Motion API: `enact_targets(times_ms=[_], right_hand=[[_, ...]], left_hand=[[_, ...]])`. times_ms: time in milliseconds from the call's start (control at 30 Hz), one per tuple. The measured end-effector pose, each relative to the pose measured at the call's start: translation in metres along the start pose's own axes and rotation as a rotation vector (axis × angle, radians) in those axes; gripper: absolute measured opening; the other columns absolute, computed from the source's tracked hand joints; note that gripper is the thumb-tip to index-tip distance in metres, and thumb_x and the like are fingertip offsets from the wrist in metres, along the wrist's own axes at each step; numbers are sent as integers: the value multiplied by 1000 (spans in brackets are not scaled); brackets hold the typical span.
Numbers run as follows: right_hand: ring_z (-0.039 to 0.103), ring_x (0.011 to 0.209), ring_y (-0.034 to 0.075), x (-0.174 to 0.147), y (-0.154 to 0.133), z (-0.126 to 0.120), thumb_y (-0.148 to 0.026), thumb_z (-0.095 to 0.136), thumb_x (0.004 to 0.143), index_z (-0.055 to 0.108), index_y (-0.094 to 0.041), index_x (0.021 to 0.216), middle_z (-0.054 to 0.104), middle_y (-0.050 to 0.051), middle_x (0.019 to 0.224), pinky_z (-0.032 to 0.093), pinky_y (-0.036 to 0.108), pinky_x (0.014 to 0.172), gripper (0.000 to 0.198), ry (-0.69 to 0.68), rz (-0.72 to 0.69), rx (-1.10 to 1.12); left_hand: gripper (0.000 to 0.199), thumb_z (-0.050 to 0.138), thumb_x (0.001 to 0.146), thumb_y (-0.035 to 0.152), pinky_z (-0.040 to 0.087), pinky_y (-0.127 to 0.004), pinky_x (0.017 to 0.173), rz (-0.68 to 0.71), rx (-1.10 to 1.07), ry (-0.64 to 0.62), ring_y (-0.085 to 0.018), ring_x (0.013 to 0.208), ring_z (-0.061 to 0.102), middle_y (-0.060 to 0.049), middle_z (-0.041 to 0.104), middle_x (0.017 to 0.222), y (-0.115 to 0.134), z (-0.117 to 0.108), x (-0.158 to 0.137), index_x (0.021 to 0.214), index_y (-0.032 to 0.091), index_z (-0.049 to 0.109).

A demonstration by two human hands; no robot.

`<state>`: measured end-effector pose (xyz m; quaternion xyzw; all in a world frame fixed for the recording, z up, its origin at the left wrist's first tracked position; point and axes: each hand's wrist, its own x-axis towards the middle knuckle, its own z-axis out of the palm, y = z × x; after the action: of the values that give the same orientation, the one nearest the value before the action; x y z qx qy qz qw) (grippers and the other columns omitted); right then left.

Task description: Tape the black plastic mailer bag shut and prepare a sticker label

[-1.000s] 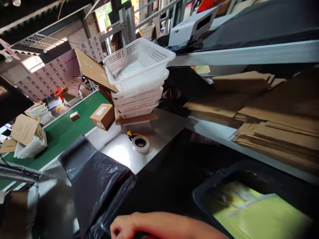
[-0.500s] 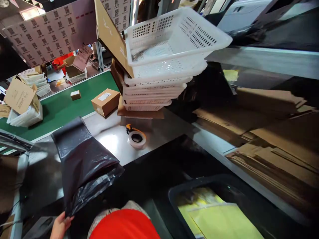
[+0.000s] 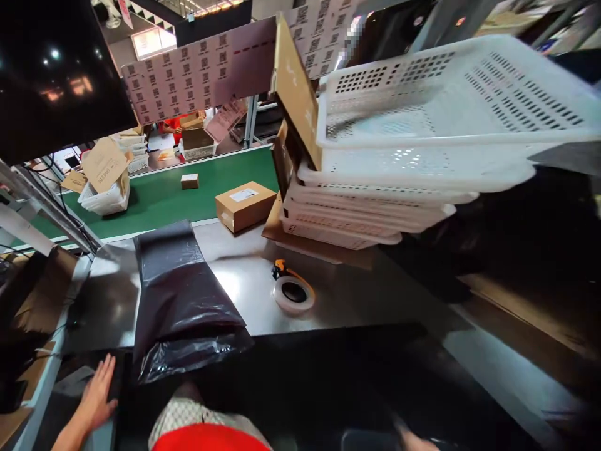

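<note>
My left hand lies flat with its fingers spread at the near left corner of the steel table. It holds nothing. Just to its right lies a pile of black plastic bags, a little apart from the fingers. A roll of clear tape with an orange-and-black tool at its back rests in the middle of the table. At the bottom edge a blurred bit of my right hand shows over a dark surface; its fingers are not visible.
A tall stack of white perforated baskets leans over the table's far right, with a cardboard sheet beside it. Behind runs a green conveyor carrying a brown box and a small box. Red cloth shows at the bottom.
The view has swung left and the bin with the yellow-green item has left the frame. My left hand has let go of the black bag's corner and now lies flat beside it.
</note>
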<state>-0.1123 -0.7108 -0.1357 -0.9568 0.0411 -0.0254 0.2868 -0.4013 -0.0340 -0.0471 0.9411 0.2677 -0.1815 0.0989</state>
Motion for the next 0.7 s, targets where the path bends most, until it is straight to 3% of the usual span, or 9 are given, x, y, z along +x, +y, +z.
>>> enact_targets(times_ms=[67,100,200,300,367,467,533,600,700], right_hand=[[80,96,37,12,-21,6,-32,47,79,83,-26,95,80,24,101,65,55,84,40,-142,-271,-33],[77,109,35,21,-44,15,-25,46,81,82,-23,109,79,22,116,64,53,94,46,-201,-473,-70],[55,145,31,52,-141,52,-2,42,82,61,-15,147,57,18,156,51,55,116,70,-160,-977,-271],[39,156,32,78,-231,86,5,46,79,45,-23,160,44,11,167,40,61,123,86,-344,-1390,-333],[34,158,31,91,-266,98,2,51,81,42,-28,162,42,7,169,34,61,127,87,-546,-1558,-318],[30,159,33,105,-283,103,-4,53,87,45,-32,160,41,5,169,29,65,128,79,-765,-1593,-296],[28,160,36,111,-284,104,-8,55,87,48,-31,159,38,8,170,28,70,126,76,-864,-1545,-305],[25,160,39,112,-283,106,-11,62,79,49,-28,158,37,13,171,25,73,126,82,-944,-1489,-323],[27,159,41,108,-286,110,-14,67,64,58,-24,151,42,18,167,21,73,126,88,-1040,-1414,-332]], left_hand=[[100,59,73,18,26,-58,130,58,217,114,-36,164,7,-17,13,176,2,-18,4,168,10,28],[99,59,74,17,23,-60,130,106,296,171,-36,164,2,-17,11,177,7,-28,10,168,11,28],[101,59,71,7,9,-62,133,339,444,266,-37,164,-3,-14,7,178,33,-55,41,168,17,30],[112,55,64,-2,6,-62,133,678,493,176,-34,165,5,-9,10,178,59,-66,80,169,26,27],[113,59,63,-2,10,-60,134,930,466,92,-32,165,13,-8,15,177,70,-60,103,168,28,28],[104,65,69,2,19,-59,133,1154,356,70,-31,162,27,-7,29,175,71,-36,129,164,32,38],[96,67,74,3,26,-63,129,1148,290,88,-34,159,34,-7,38,171,67,-17,141,161,35,43],[93,69,75,3,28,-69,126,1094,240,85,-39,158,35,-9,38,171,61,0,149,158,36,46],[96,78,68,5,19,-78,124,1036,164,32,-46,160,27,-13,30,174,59,10,160,155,37,51]])
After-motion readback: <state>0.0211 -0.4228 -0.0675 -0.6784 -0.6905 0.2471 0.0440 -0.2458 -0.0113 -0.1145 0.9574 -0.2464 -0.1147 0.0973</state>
